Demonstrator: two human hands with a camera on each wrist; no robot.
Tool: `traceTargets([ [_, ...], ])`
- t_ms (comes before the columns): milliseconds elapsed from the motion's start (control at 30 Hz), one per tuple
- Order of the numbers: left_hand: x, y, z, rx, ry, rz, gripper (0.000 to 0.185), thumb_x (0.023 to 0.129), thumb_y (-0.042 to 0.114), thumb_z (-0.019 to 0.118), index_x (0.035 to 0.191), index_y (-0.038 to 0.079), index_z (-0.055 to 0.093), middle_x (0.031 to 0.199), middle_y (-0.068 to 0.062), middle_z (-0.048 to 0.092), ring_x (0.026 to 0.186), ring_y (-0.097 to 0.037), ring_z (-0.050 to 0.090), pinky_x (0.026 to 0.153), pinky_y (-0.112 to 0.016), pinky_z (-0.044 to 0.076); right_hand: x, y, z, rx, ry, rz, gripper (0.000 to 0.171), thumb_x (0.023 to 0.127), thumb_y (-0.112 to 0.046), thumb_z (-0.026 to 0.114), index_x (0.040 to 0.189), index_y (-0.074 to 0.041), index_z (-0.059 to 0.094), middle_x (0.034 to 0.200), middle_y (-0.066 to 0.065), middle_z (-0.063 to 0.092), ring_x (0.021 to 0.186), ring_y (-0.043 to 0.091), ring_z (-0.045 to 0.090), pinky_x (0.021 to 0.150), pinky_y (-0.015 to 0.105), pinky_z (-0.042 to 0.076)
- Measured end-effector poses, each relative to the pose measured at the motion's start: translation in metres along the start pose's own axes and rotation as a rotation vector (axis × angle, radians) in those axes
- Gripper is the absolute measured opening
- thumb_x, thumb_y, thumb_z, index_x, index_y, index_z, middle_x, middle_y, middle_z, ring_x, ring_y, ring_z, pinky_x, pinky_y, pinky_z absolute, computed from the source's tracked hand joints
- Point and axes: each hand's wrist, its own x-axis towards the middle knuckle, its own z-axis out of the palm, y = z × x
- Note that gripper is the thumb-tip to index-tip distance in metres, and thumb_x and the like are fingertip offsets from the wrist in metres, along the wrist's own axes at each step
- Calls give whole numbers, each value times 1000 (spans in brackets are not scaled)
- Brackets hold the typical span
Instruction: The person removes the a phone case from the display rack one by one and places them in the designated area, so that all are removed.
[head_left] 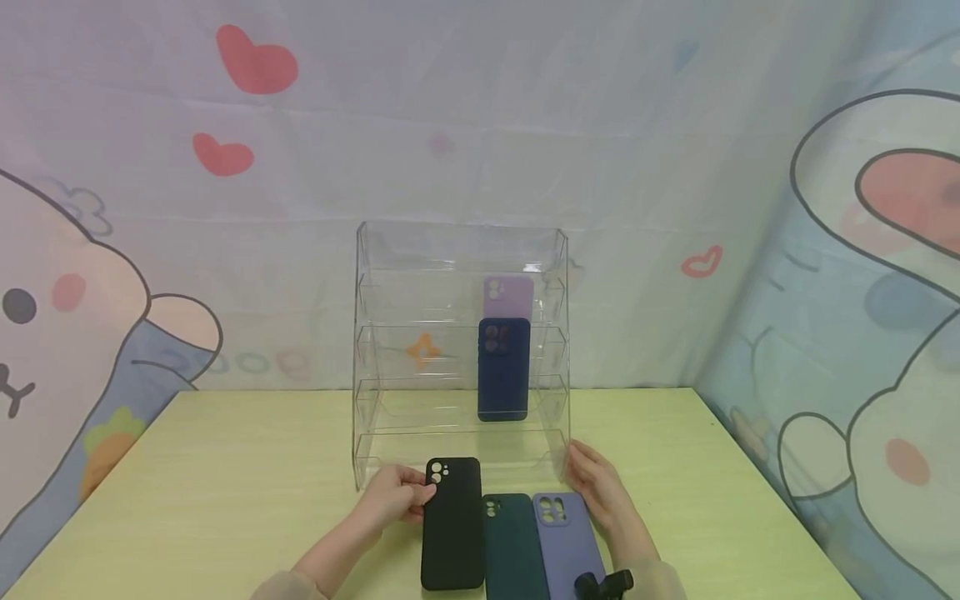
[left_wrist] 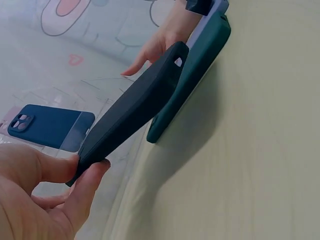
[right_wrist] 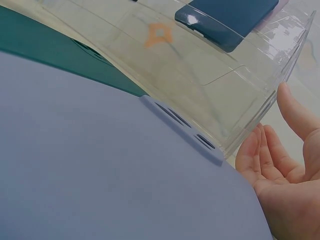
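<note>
On the pale yellow desk (head_left: 225, 483), against a cartoon rabbit backdrop (head_left: 90, 317), stands a clear tiered rack (head_left: 390, 350). It holds two phone cases on its right side: a lilac case (head_left: 508, 297) on a higher tier and a navy case (head_left: 503, 369) just below it, overlapping its lower edge in the head view.

In front of the rack, three more cases lie side by side. The black case (head_left: 452, 525) is on the left, the green case (head_left: 513, 546) is in the middle, and the violet case (head_left: 564, 542) is on the right, all with their camera cutouts toward the rack. The black case touches the green one along its long edge and sits partly over it; the left wrist view shows its near end raised off the desk.

The left hand (head_left: 392, 498) pinches the black case at its top left corner beside the camera holes, thumb (left_wrist: 47, 167) on one face and fingers (left_wrist: 85, 192) curled under the other, so this grip is closed on the case.

The right hand (head_left: 600, 492) rests on the desk at the rack's lower right corner, just beside the violet case. Its fingers (right_wrist: 295, 112) are relaxed and nearly straight, palm open, holding nothing; whether they touch the rack's wall I cannot tell.
</note>
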Motion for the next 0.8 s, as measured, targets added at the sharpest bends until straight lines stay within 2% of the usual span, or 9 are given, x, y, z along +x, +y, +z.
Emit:
traceTargets([
  [267,-3,-12,3,39,-49,-44,28,85,2,67,103,-20,60,76,-10,63,52,-9,56,51,-22,55,-1,-1,1,-7,4,-2,52,101,-13,48,143,12,29,114,1,56,101,7,53,86,17,47],
  [533,-4,-17,9,59,-47,-53,24,85,0,67,100,-19,61,77,-13,63,51,-9,56,51,-22,56,-1,-1,1,16,6,-3,53,100,-11,49,143,13,29,109,-2,57,99,5,54,85,17,48],
  [800,-4,-21,12,98,-51,-57,31,86,1,67,106,-22,59,81,-16,63,53,-11,58,54,-27,58,0,0,1,40,-3,-8,52,100,-10,48,142,13,29,104,-4,57,94,6,54,84,18,48],
])
